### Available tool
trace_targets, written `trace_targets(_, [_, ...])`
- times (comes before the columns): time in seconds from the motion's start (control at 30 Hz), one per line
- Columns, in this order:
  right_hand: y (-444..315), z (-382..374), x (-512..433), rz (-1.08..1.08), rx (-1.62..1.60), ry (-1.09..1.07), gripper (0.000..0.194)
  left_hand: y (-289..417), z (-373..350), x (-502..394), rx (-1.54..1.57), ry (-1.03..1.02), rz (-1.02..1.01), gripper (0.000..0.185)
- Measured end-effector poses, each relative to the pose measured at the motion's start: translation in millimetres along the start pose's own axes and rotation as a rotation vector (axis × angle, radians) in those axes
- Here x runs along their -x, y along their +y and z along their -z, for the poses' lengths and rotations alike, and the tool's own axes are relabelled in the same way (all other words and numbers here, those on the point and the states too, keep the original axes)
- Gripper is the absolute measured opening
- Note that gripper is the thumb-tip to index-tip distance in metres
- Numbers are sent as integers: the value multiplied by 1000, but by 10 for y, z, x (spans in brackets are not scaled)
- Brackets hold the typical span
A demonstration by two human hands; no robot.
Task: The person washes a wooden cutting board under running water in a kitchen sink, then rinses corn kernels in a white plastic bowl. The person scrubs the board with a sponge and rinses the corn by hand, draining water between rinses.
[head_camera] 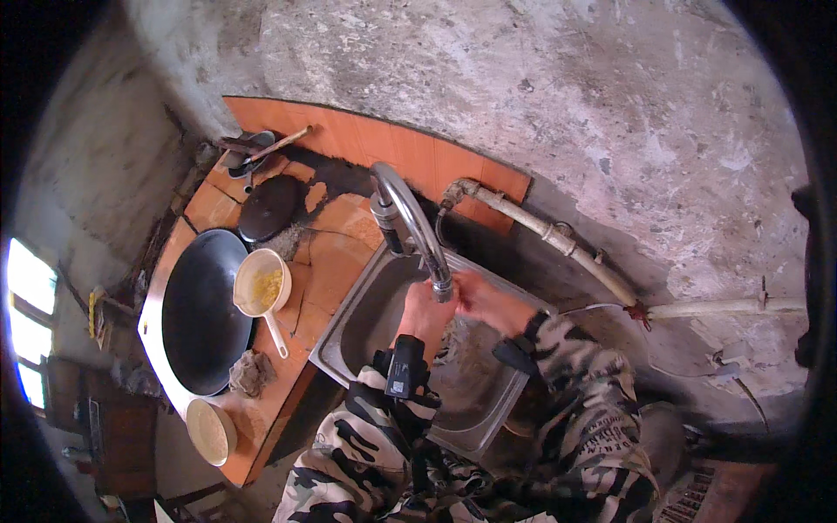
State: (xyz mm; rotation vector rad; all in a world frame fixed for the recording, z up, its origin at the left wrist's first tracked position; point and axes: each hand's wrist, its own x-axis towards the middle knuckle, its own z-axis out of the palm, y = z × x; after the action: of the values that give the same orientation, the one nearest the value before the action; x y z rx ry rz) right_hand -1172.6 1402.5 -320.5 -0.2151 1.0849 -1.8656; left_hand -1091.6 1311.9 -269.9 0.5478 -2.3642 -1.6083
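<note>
My left hand (pixel 422 310) and my right hand (pixel 480 293) meet beneath the spout of a chrome gooseneck faucet (pixel 418 225). Both are over a stainless steel sink (pixel 379 307). The spout's end hides part of the fingers, and the right hand is blurred, so I cannot tell whether anything is between them. Something light and shiny, possibly running water, shows in the basin below the hands. A black device is strapped on each wrist, over or beside the camouflage sleeves.
Left of the sink, an orange tiled counter (pixel 333 261) bears a large black wok (pixel 199 314), a dark round lid (pixel 271 206), a handled ladle (pixel 265 287) with yellow food, a grey rag (pixel 250 374) and a beige bowl (pixel 210 431). A pipe (pixel 549 232) runs along the wall.
</note>
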Motion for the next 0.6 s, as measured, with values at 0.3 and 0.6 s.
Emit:
trace_targets(0.3, [416,-172,5,-140,-654,78,38,-72,-307,106,-139,162,18,18])
trace_targets(0.6, [445,547,-802,-298,-678,29,33,-121,254,449,-487,-184,-432,59])
